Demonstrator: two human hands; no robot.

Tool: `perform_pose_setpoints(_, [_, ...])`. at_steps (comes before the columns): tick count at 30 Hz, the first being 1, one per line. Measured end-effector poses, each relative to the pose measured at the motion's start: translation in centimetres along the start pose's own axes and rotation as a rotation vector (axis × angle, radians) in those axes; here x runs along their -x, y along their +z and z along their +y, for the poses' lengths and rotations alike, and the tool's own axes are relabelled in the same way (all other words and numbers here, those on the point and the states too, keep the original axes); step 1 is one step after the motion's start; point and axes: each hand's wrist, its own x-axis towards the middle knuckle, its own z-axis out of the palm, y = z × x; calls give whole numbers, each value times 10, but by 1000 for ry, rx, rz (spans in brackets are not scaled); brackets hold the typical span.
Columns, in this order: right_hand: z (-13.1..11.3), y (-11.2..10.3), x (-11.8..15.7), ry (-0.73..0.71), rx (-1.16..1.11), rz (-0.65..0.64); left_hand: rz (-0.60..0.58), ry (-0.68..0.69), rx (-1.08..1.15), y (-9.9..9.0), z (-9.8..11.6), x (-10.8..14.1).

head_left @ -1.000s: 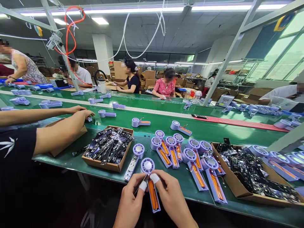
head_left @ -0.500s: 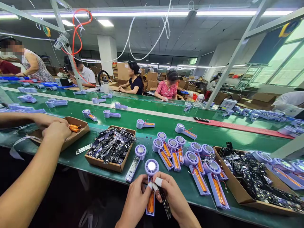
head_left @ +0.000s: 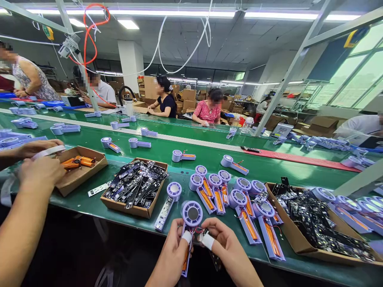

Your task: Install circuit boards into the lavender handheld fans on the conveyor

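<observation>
My left hand (head_left: 172,251) is closed round the handle of a lavender handheld fan housing (head_left: 192,214); its round head points away from me, and an orange battery shows partly in the handle. A black circuit board (head_left: 216,261) is pinched in my right hand (head_left: 228,249), mostly hidden behind the fingers. Thin red wires (head_left: 196,230) span the small gap between the housing and the board. White tape covers a thumb on each hand. Just left of my hands lies another fan (head_left: 174,190) with a board in its handle.
A box of boards (head_left: 128,212) stands to the left and a larger box of boards (head_left: 295,239) to the right. Several fans with orange batteries (head_left: 248,225) lie between. At far left, a co-worker's hands (head_left: 42,171) hold a white strip beside a box of batteries (head_left: 85,179). A green belt (head_left: 203,153) runs behind.
My hands have drawn slightly apart, with the board moving right of the housing. The fan head has tilted. The co-worker's hands have moved left, out of the battery box.
</observation>
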Motion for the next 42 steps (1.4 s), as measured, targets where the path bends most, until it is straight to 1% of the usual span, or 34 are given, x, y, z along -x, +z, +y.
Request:
perform_pose_setpoints(3, [2, 6, 0, -21, -35, 74, 30, -4, -22, 1, -1, -2])
perform_pose_setpoints(5, [6, 10, 0, 6, -147, 115, 5, -31, 21, 2, 1, -3])
perform_pose_setpoints(7, [10, 12, -1, 42, -267, 145, -47, -13, 49, 0, 3, -3])
perform_pose_setpoints(10, [12, 12, 0, 87, -384, 152, -127, 41, 11, -4, 4, -3])
perform_pose_setpoints(11, [11, 12, 0, 93, -396, 146, -130, 55, -15, -6, 3, -3])
perform_pose_setpoints(13, [11, 12, 2, 76, -372, 142, -97, 74, -71, -8, 1, -5])
perform_pose_setpoints(16, [11, 13, 4, 22, -240, 164, -43, 111, -166, -10, -2, -7])
perform_pose_setpoints(20, [17, 12, 5, 19, -7, 156, 42, 155, -277, -8, -6, -6])
perform_pose_setpoints(24, [22, 5, 4, -10, 363, 254, 164, 187, -393, -7, -8, -5])
perform_pose_setpoints(26, [22, 2, 4, -61, 572, 254, 193, 196, -375, -6, -8, -6])
perform_pose_setpoints(28, [18, 0, 5, -137, 799, 218, 212, 207, -333, -6, -6, -7])
perform_pose_setpoints(30, [12, -1, 5, -164, 1062, 162, 234, 218, -306, -6, -4, -8])
perform_pose_setpoints(32, [4, 1, 6, -137, 1311, 59, 234, 205, -287, -5, -3, -9])
perform_pose_setpoints(34, [-7, 3, 8, -138, 1462, -87, 205, 170, -255, -5, -1, -8])
perform_pose_setpoints(36, [-19, 8, 11, -181, 1489, -225, 169, 118, -214, -5, 2, -7])
perform_pose_setpoints(38, [-26, 13, 13, -215, 1426, -319, 142, 65, -173, -4, 4, -6])
perform_pose_setpoints(40, [-28, 17, 13, -228, 1303, -360, 119, 34, -132, -3, 8, -5])
perform_pose_setpoints(42, [-24, 21, 12, -212, 1146, -357, 93, 21, -84, -2, 11, -4])
